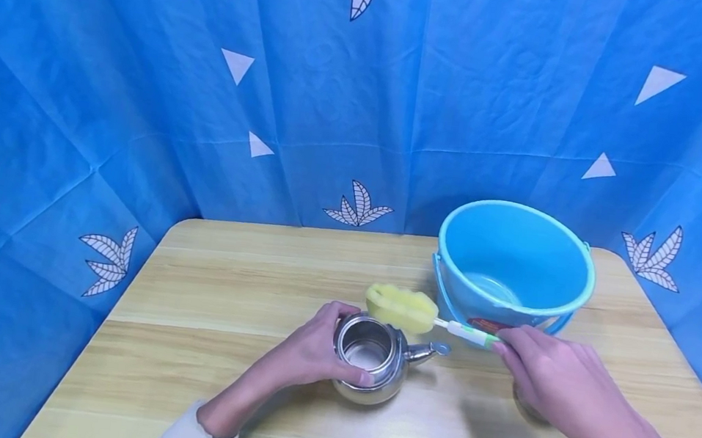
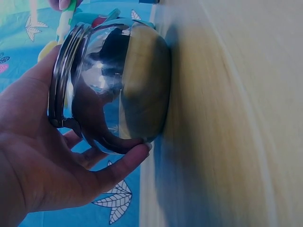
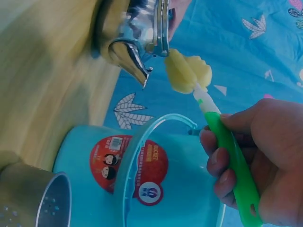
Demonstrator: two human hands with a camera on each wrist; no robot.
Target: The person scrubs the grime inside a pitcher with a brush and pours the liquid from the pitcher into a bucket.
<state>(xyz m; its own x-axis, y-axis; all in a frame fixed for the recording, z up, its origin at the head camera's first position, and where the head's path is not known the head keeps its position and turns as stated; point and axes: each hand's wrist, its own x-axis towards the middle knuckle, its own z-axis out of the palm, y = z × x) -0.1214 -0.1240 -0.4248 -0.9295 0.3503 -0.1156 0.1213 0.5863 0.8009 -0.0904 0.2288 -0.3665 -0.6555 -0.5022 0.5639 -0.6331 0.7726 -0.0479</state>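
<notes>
A shiny steel teapot [image 1: 371,393] without a lid stands upright on the table, its spout pointing right. My left hand [image 1: 313,351] grips it from the left, thumb on the near side of the rim and fingers round the far side. In the left wrist view, fingertips press against the teapot's rounded body [image 2: 142,85]. My right hand [image 1: 560,372] holds a sponge bottle brush by its green handle [image 3: 232,165]. The brush's yellow sponge head [image 1: 402,309] is raised beside the teapot's mouth, outside it, on the far right side.
A light blue bucket [image 1: 449,280] with a handle and red label stands at the back right. Under my right hand is a perforated metal strainer cup [image 3: 23,194], mostly hidden in the head view. Blue patterned cloth [image 1: 144,73] hangs round the wooden table [image 1: 211,319].
</notes>
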